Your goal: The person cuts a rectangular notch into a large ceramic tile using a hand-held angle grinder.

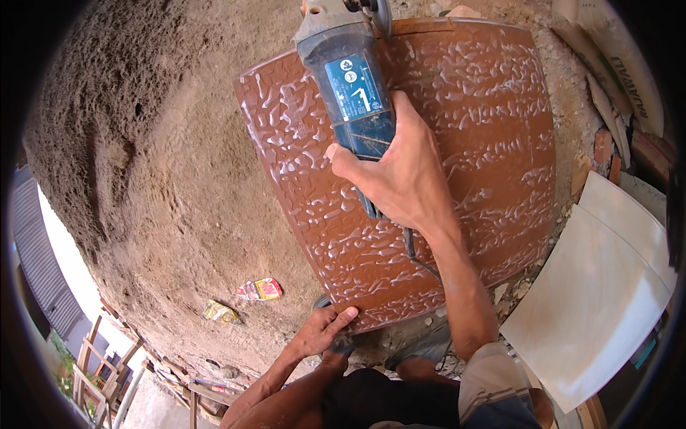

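Note:
A large reddish-brown tile [493, 193] lies in front of me, its ridged back upward and streaked with white. My right hand [407, 168] is wrapped around the body of a blue angle grinder [351, 86], which lies across the tile with its head toward the far edge. The grinder's disc [384, 18] stands at that far edge, partly cut off by the top of the picture. From the grinder's rear a dark cord [411, 247] runs toward me under my forearm. My left hand [325, 330] grips the tile's near left corner, thumb on top and the other fingers partly hidden.
Sandy soil [179, 164] slopes up on the left, with two crumpled wrappers [259, 289] on it. Pale smooth tiles [586, 286] lean at the right, near broken bricks [604, 146] and a printed sack [614, 64]. Wooden frames [93, 365] stand at the lower left.

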